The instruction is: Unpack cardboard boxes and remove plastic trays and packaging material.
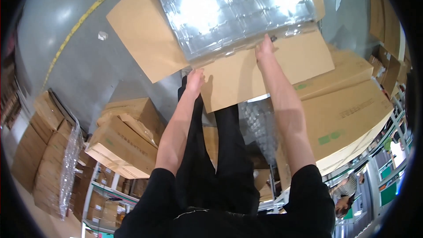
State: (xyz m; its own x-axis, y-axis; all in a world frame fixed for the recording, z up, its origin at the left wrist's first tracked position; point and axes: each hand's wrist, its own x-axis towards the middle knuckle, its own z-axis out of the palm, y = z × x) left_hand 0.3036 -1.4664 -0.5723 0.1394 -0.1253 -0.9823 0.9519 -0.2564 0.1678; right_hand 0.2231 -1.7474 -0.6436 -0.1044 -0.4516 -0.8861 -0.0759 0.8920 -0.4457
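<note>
Perhaps pulling could tear the flap (233,79) your left hand (194,81) grasps; whether your right hand (264,50) grips, I cannot tell.

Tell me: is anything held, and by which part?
Left hand: apparently the cardboard flap, by its left edge. Right hand: near the flap's fold and a small dark object; hold unclear.

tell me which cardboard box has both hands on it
The open box ahead, its flaps spread around shiny plastic: the left hand and right hand are on its near flap. Neither is on the other boxes.
</note>
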